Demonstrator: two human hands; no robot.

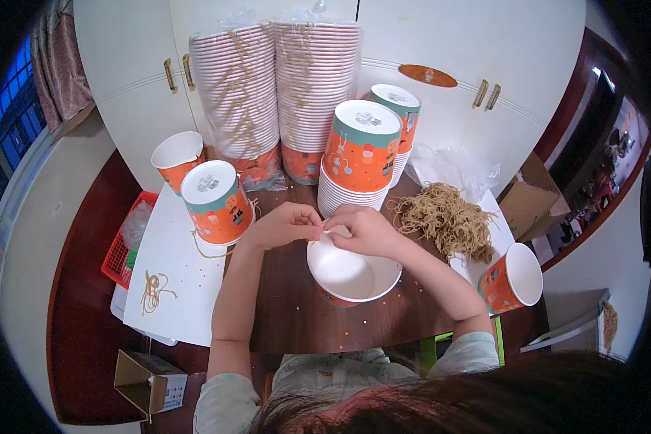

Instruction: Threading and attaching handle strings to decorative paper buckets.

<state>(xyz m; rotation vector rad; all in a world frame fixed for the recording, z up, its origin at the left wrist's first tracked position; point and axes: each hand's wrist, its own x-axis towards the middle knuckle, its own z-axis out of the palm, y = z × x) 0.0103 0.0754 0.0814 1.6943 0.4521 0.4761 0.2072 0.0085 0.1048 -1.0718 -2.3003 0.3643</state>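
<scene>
An open orange paper bowl [353, 276] with a white inside stands on the dark wooden table [296, 318] in front of me. My left hand [286, 223] and my right hand [362, 230] meet just above its far rim, both pinching a thin tan rubber band [322, 230] between the fingertips. To the right of my right hand lies a heap of tan rubber bands [445, 218]. A lidded orange bowl [215, 202] stands left of my left hand.
Stacks of lidded bowls [360, 155] and two tall wrapped stacks of lids [275, 94] stand at the back. Open bowls sit at the far left [177, 159] and on the right [513, 278]. White paper [173, 267], a red basket [123, 242] and cardboard boxes [148, 383] lie around.
</scene>
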